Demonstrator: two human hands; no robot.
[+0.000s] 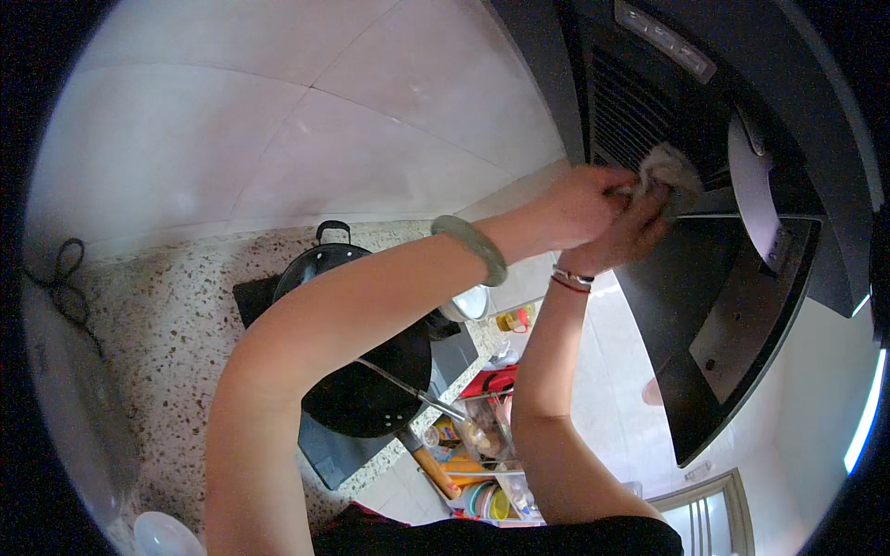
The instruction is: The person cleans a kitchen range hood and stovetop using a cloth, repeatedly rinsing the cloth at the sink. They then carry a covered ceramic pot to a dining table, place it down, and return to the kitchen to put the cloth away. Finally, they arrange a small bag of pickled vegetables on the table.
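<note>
Both my arms reach up to a black range hood (640, 102) at the upper right. A crumpled greyish cloth (674, 174) is bunched against its slatted grille (626, 111). My right hand (626, 232), closed, grips the cloth from below. My left hand (589, 202), with a green bangle on its wrist, overlaps the right one; its fingers are closed at the cloth's edge, partly blurred. Beside the hands, the hood's hinged black panel (686, 306) hangs swung out on a curved metal arm (753, 190).
Below the left arm, a black wok (362, 398) with a wooden handle sits on the stove, a long metal utensil (399, 382) across it. A speckled counter (176, 343) runs along the tiled wall. A cord (69, 287) lies at left; racks of bowls (487, 500) and packages stand lower down.
</note>
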